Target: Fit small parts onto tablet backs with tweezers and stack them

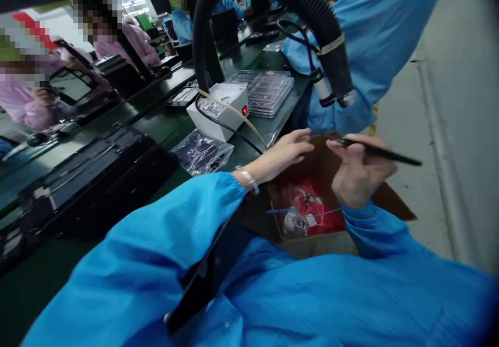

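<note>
My right hand [360, 175] grips a slim black tool [393, 156], shaped like tweezers, between thumb and fingers; its tip end is partly hidden. My left hand [284, 152] is stretched out to the left of it, fingers a little apart and nothing seen in them. A clear band circles the left wrist. Both hands are over an open cardboard box [324, 162]. Inside lie red plastic [331, 222] and crumpled clear wrapping [293, 223]. A blue coiled cord [276, 211] crosses in front of the box.
A black flexible hose [323, 19] arches overhead. On the green bench stand a white box with a red switch [222, 118], stacked clear trays [268, 95], a clear bag [202, 152] and black panels [97, 175]. A co-worker's blue sleeve [382, 40] is close ahead; others sit across.
</note>
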### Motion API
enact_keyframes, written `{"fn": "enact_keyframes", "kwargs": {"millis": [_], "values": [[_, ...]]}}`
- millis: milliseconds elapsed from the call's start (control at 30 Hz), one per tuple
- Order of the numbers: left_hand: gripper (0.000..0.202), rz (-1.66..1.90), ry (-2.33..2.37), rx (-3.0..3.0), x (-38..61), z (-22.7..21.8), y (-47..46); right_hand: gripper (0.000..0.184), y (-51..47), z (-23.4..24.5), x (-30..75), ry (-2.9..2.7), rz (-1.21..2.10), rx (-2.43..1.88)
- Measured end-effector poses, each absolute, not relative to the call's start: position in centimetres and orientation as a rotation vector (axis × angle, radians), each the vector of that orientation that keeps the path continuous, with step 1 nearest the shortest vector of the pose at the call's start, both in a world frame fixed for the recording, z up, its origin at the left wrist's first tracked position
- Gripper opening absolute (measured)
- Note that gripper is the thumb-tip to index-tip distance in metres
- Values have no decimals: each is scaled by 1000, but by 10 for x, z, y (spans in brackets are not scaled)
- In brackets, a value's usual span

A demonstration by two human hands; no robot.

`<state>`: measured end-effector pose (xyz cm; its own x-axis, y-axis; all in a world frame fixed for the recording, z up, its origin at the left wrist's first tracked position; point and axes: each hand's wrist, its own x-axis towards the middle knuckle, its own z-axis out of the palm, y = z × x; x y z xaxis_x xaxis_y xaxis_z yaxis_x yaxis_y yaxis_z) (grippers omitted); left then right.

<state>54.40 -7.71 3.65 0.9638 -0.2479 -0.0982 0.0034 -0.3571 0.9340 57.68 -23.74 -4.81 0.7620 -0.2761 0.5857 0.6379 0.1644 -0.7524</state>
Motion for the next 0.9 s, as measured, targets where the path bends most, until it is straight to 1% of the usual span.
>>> {"fn": "enact_keyframes", "kwargs": {"millis": [100,200,300,333,400,467,500,533,600,667,733,800,833,900], "values": [[54,-265,-242,1919,570,33,-123,40,-254,-59,613,-250,-497,-1129],[55,-240,-318,2029,562,47,-129,43,-260,-68,645,-216,-389,-1098],[56,-209,-323,2045,524,64,-91,45,-258,-73,657,-226,-343,-1043],[55,-192,-326,2051,504,69,-69,42,-256,-72,656,-243,-325,-1020],[57,-129,-328,2165,454,77,-15,30,-248,-67,644,-297,-271,-971],[49,19,-223,2453,390,83,45,19,-232,-57,622,-378,-176,-926],[46,9,-77,2629,355,84,72,16,-221,-50,608,-428,-113,-907],[45,-51,90,2757,319,85,96,16,-208,-40,593,-484,-32,-896],[50,-201,494,2896,253,82,127,22,-176,-17,562,-591,122,-865],[53,-302,735,2907,204,73,136,24,-139,12,529,-717,281,-830],[53,-217,748,2880,177,57,134,23,-97,39,495,-944,417,-795],[51,24,694,2842,167,38,130,23,-54,59,463,-1157,485,-776],[50,127,673,2829,165,30,129,23,-34,64,447,-1243,522,-789],[45,215,662,2787,164,18,127,20,2,64,421,-1385,605,-878]]}}
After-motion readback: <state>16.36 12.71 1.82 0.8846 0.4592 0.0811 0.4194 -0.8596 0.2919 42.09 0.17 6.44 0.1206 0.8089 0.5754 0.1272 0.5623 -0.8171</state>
